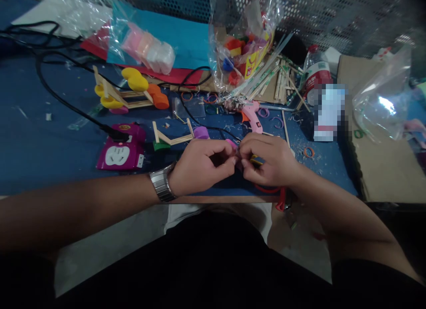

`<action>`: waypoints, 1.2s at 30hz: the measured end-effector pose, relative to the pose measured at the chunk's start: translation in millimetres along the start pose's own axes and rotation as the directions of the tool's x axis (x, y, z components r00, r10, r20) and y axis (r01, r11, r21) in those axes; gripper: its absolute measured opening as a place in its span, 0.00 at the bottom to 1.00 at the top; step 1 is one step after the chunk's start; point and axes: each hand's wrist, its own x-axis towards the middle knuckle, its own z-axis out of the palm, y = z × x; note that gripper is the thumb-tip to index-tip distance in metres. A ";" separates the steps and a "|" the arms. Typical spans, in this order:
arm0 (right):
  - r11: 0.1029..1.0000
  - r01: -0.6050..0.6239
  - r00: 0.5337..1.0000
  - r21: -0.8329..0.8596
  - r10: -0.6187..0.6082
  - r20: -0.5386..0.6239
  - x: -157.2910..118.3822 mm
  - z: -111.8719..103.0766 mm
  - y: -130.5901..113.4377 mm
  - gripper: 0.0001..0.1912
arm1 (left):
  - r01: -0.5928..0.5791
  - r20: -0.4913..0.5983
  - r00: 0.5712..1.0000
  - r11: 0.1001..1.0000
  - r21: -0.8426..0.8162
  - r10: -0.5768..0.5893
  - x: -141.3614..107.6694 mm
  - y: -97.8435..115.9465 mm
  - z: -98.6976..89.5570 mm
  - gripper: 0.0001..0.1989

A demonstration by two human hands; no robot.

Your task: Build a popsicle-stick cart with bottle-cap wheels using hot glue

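Observation:
Over the table's front edge, my left hand [201,164] and my right hand [268,160] meet, thumbs and forefingers pinched together. Between the fingertips is a small pink-purple piece [231,143]; the fingers cover most of it, so its kind is unclear. A red-handled tool [282,199] lies partly under my right hand. Just beyond the hands is a pink hot glue gun [254,117]. Left of it stands a small wooden-stick frame [181,140] with a purple cap [201,132] and a green cap [161,145].
A purple power socket [139,138] with a black cable sits left. Behind it is a larger stick frame [129,104] with yellow and orange caps. Farther back are a plastic bag of coloured pieces [238,56], wooden sticks [281,80] and a bottle [316,71]. Cardboard [382,162] lies right.

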 end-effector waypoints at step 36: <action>0.995 0.103 0.992 0.004 -0.103 0.069 -1.3 -3.4 2.5 0.08 | 0.053 0.091 0.995 0.968 -0.245 -0.032 1.1 1.8 1.3 0.18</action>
